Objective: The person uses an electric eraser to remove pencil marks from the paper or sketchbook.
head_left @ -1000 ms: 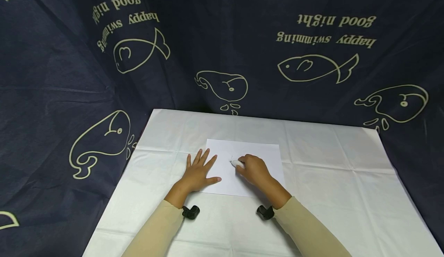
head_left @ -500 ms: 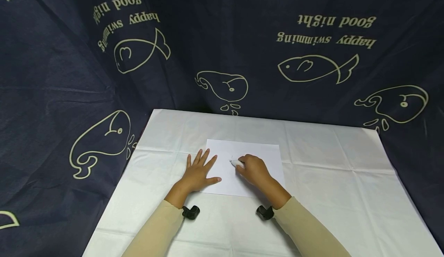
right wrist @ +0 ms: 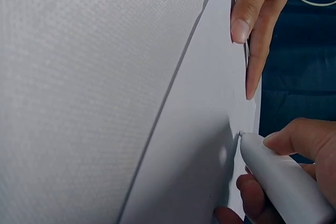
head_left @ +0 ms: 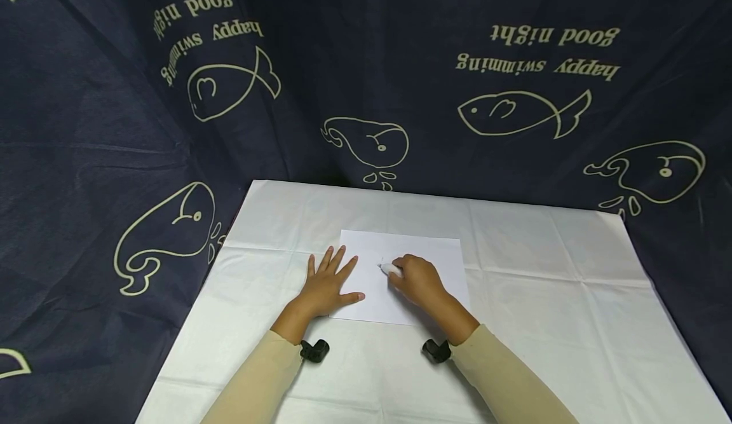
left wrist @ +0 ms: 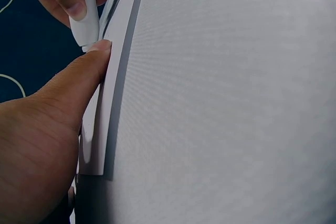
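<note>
A white sheet of paper [head_left: 423, 249] lies flat on the cloth-covered table. My left hand [head_left: 326, 287] rests on its left side, fingers spread and straight, the thumb on the sheet. In my right hand [head_left: 422, 281] I grip a thick white pen [head_left: 391, 269] with a rounded body and narrow tip; its exact kind is unclear. Seen from the right wrist, the pen [right wrist: 281, 179] is tilted, its tip at the paper's surface, fingers curled round the body. A faint short mark is visible on the sheet near the tip. The left wrist view shows my left thumb [left wrist: 86, 69] along the paper.
The white tablecloth [head_left: 543, 322] has fold creases and spreads around the paper. Behind and to the left hangs a dark blue curtain [head_left: 366, 61] printed with fish, whales and upside-down lettering. A small black device [head_left: 314, 350] sits at each wrist, by the beige sleeves [head_left: 257, 373].
</note>
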### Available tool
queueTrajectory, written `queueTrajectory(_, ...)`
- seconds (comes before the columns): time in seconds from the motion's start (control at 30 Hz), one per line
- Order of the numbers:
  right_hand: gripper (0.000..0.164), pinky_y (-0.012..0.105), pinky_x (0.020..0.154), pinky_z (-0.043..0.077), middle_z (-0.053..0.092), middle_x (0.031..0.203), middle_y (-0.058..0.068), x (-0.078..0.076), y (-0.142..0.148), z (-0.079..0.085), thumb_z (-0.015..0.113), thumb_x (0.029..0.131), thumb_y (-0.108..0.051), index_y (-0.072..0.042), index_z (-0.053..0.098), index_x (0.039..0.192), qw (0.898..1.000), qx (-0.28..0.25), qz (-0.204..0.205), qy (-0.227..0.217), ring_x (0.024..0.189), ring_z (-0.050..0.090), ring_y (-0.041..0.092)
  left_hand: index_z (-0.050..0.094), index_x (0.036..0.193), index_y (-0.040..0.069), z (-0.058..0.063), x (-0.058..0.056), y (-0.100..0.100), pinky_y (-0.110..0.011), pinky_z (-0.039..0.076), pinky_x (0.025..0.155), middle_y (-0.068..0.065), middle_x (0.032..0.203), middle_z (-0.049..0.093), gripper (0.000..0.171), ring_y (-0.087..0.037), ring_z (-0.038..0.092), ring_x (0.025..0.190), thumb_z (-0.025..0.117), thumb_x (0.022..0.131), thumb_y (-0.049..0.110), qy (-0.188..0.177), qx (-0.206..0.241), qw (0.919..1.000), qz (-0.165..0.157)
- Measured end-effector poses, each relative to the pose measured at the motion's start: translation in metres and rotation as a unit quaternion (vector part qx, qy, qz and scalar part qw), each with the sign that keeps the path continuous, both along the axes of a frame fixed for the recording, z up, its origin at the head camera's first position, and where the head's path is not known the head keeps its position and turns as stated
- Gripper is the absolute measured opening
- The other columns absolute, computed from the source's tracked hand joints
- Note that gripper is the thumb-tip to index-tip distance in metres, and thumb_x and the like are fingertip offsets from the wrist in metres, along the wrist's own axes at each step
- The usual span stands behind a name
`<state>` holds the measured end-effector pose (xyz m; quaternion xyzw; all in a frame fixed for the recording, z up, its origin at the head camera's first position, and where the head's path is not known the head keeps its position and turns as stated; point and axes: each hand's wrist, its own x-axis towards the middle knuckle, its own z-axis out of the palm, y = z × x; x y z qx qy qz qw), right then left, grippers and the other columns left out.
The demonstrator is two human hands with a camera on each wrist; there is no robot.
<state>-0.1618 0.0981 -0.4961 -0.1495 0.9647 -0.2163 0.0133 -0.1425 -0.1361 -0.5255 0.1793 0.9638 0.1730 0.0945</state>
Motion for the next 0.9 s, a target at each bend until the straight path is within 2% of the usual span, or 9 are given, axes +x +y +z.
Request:
queueTrajectory(0.33,0.025,0.037,0.068,0.053,0.075,0.095,0.012,-0.0020,0.0007,-0.0022,0.075,0.090,-0.020,-0.002,0.077,0.108,1.000,-0.007,-0.009,0.003,0.075,0.065,0.019,0.026,0.162,0.022,0.0000,0.0003,-0.0003,-0.071,-0.004,0.120,-0.012,0.172,0.006,0.088,-0.038,-0.001,0.159,0.060,0.093,0.063,-0.005,0.001,1.0000,0.000)
queueTrajectory(0.6,0.026,0.042,0.077,0.057,0.075,0.097,0.012,-0.0011,-0.0010,-0.0012,0.076,0.089,-0.020,-0.002,0.078,0.108,1.000,-0.001,-0.002,0.000,0.085,0.071,0.025,0.026,0.162,0.022,-0.0029,-0.0007,-0.0004,-0.071,-0.003,0.120,-0.011,0.172,0.007,0.088,-0.037,-0.001,0.159,0.059,0.093,0.064,0.002,-0.002,1.0000,0.002)
queueTrajectory(0.9,0.025,0.039,0.072,0.055,0.075,0.095,0.012,-0.0025,-0.0014,-0.0020,0.075,0.090,-0.020,-0.003,0.077,0.108,1.000,-0.005,-0.008,0.006,0.078,0.068,0.022,0.026,0.162,0.022,-0.0027,-0.0005,-0.0006,-0.071,-0.003,0.120,-0.011,0.172,0.007,0.088,-0.038,-0.001,0.159,0.060,0.093,0.064,0.000,0.001,1.0000,0.001)
